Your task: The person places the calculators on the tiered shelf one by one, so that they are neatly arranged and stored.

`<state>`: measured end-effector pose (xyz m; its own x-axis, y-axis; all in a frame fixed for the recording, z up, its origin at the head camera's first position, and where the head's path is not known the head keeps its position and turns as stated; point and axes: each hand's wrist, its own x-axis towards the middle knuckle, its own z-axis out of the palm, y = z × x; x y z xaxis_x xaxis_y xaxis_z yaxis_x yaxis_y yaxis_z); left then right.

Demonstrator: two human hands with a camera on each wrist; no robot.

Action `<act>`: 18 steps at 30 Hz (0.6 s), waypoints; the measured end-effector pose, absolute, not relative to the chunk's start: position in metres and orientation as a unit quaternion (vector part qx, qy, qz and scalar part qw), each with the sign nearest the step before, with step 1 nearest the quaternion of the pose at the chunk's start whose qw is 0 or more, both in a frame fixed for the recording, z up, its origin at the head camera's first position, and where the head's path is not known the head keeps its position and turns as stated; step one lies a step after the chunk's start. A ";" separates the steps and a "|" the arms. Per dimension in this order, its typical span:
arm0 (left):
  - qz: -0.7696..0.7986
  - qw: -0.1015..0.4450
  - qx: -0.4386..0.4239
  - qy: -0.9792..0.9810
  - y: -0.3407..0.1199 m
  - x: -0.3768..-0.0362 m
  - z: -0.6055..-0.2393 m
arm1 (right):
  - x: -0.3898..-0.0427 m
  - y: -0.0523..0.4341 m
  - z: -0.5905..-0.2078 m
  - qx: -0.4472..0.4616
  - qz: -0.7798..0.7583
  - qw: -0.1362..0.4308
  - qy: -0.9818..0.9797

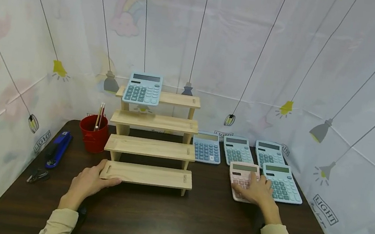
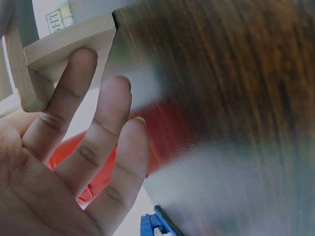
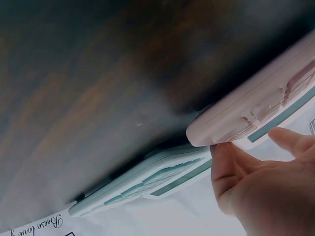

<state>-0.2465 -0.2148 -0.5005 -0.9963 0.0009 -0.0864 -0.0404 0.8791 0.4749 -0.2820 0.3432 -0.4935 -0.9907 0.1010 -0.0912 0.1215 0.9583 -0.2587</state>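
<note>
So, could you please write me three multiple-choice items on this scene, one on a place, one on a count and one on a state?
1. Where is the light blue calculator that sits apart from the others?
A. on the top step of the wooden stepped shelf
B. in the red metal pot
C. on the blue stapler

2. How many calculators lie on the dark wooden table?
A. three
B. five
C. seven

3. What is the right hand doing?
A. hanging idle
B. taking hold of the pink calculator
C. holding pencils

Answers: 1 A, it rests on the highest step. 2 B, four bluish and one pink. 3 B, thumb and fingers meet its edge.
</note>
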 end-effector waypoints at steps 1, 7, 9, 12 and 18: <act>0.246 0.042 -0.010 0.968 -0.215 -0.247 -0.500 | -0.283 0.344 -0.493 0.059 -0.131 0.044 0.989; 0.242 0.046 -0.012 0.969 -0.215 -0.246 -0.501 | -0.286 0.345 -0.493 0.075 -0.130 0.074 0.986; 0.241 0.047 -0.012 0.969 -0.215 -0.246 -0.501 | -0.287 0.345 -0.494 0.077 -0.132 0.084 0.985; 0.242 0.047 -0.012 0.969 -0.215 -0.246 -0.501 | -0.288 0.345 -0.494 0.080 -0.135 0.093 0.983; 0.245 0.043 -0.010 0.969 -0.215 -0.246 -0.501 | -0.288 0.345 -0.495 0.079 -0.137 0.091 0.983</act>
